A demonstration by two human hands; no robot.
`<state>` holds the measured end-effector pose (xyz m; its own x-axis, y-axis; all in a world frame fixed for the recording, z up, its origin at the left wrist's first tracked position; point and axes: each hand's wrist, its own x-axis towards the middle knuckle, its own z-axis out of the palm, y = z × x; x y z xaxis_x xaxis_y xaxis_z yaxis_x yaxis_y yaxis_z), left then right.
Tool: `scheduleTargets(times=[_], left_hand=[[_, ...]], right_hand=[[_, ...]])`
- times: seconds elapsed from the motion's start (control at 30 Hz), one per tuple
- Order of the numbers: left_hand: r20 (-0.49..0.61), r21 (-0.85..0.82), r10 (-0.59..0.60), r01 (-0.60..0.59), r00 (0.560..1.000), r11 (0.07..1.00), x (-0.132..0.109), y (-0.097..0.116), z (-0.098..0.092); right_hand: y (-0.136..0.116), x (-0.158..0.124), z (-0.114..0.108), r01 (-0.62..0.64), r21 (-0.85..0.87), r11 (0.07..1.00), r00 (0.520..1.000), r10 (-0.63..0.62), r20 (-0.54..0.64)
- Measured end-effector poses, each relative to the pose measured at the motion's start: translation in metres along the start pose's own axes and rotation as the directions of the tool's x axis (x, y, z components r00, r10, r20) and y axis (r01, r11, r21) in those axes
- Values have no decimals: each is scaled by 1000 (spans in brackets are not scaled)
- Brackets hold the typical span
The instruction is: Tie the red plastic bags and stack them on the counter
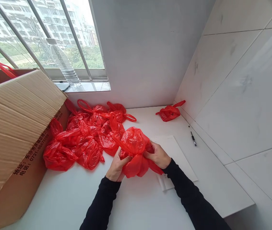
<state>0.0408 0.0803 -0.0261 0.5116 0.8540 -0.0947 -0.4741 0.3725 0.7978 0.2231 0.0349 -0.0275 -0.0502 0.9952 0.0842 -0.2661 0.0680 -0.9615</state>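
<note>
The left hand [116, 167] and right hand [158, 156] hold a red plastic bag [136, 147] between them above the table [150, 204], fingers clamped on its two sides; the plastic hides its contents. Under the right forearm lies white paper [175, 153], partly covered, its writing hard to make out. On the left stands a cardboard box [18, 121], cut off by the picture's edge; red handles [6, 70] show inside, the rest hidden by its wall. Against its right side, knotted red bags [90, 151] crowd together, contents unseen. To the right lie a pen [193, 139] and, farther, a lone red bag [169, 113]. On the far windowsill, a clear bottle [65, 65] leans beside a dark object, partly hidden by the box.
</note>
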Motion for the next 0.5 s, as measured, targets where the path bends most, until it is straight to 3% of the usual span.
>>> scheduleTargets(times=[0.17,0.3,0.4,0.5], left_hand=[[40,2,-39,39,998,999,2,-2,-4],[-13,38,-25,25,1000,999,6,-2,-5],[-41,45,-11,13,999,999,5,-1,-3],[-113,20,-27,30,993,999,5,-2,-2]], right_hand=[[3,2,-2,47,-30,998,991,-50,-128],[4,3,-3,82,-122,989,989,-96,-110],[5,3,-3,40,-140,989,996,-50,-69],[6,2,-5,27,-103,994,992,-39,-119]])
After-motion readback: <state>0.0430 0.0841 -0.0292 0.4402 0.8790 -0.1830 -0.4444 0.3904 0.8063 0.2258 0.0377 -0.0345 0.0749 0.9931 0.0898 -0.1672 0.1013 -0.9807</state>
